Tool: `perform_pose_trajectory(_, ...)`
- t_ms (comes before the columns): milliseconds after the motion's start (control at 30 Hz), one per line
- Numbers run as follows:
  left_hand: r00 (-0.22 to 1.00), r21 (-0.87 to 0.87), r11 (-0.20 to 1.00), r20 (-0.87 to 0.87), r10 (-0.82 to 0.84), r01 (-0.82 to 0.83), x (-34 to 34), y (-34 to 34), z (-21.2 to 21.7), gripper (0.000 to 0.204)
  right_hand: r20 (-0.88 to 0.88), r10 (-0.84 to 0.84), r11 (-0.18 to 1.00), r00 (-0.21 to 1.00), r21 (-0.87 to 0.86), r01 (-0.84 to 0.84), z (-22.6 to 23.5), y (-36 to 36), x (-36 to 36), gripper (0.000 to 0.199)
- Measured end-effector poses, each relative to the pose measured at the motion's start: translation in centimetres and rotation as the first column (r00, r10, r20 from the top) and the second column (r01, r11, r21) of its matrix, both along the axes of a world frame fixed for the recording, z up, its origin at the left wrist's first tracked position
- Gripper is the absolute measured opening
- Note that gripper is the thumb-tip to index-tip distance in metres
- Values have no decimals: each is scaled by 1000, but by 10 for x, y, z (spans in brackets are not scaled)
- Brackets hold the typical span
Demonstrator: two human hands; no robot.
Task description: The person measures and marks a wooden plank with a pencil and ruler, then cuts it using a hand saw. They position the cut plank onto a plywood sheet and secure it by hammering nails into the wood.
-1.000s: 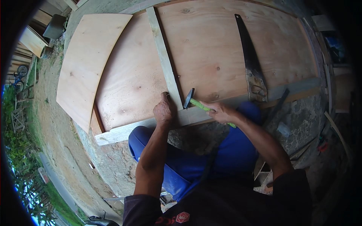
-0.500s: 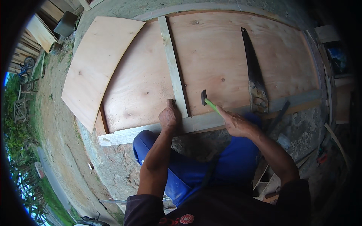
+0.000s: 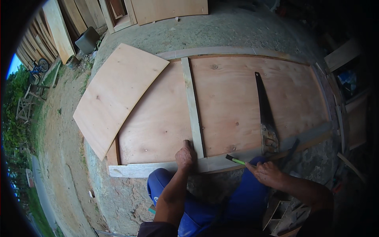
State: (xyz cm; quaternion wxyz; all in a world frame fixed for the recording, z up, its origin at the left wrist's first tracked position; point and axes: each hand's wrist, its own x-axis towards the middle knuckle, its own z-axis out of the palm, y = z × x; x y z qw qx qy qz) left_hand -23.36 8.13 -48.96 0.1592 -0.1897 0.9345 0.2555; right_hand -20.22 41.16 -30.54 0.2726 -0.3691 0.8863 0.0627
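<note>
The left hand (image 3: 185,156) presses flat, fingers holding nothing, on the batten (image 3: 192,106) where it meets the lower rail (image 3: 158,169). The right hand (image 3: 267,173) grips a green-handled hammer (image 3: 235,160), head just above the rail.

A large plywood panel (image 3: 237,102) lies on the ground, a cross batten (image 3: 192,106) on it left of centre, a handsaw (image 3: 265,114) toward its right edge. A loose plywood sheet (image 3: 116,94) overlaps its left edge.
</note>
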Motion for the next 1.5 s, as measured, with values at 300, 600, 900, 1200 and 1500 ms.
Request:
perform_pose_trajectory(300, 990, -13, 1000, 142, 20, -18, -6, 5, -3, 19, 77, 82, 994, 994, 64, -87, -4, -14, -23, 58)
perform_pose_trajectory(600, 649, 700, 325, 258, 715, -636, 61, -9, 50, 32, 136, -286, 957, 948, 77, 278, -11, -18, -11, 49)
perform_pose_trajectory(900, 501, 691, -42, 564, 657, -722, 287, -54, 351, 24, 560, -747, 464, 358, 54, 884, 135, -3, 110, 45)
perform_pose_trajectory(1200, 411, 424, 171, 576, 707, -889, 414, -29, 448, 19, 412, -841, 467, 351, 224, 855, 231, 145, 237, 38)
perform_pose_trajectory(1500, 357, 389, 137, 580, 732, -911, 306, -24, 439, 29, 211, -895, 446, 393, 458, 769, 203, 206, 135, 26)
